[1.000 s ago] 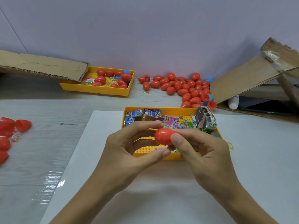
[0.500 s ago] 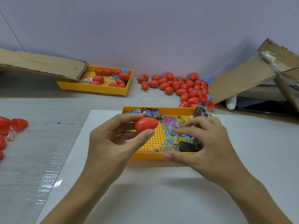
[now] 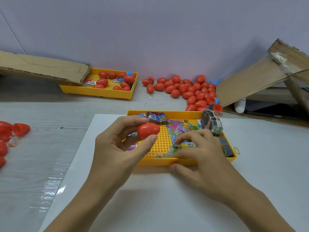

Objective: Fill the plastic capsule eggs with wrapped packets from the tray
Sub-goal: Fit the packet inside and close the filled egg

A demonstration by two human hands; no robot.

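I have the left hand (image 3: pixel 117 148) pinching a closed red egg (image 3: pixel 148 130) between thumb and forefinger, held above the near tray (image 3: pixel 167 162). The right hand (image 3: pixel 200 153) reaches into that tray, fingertips curled down onto the loose packets (image 3: pixel 177 146); whether it has one pinched yet I cannot tell. The egg looks light, hard and glossy, so I judge it slippery: best gripped round its widest part, on either side of the seam, when I twist it apart. The packets look thin, crinkly and nearly weightless; I would nip one by an edge. More eggs lie in a pile (image 3: pixel 187 91) near the wall.
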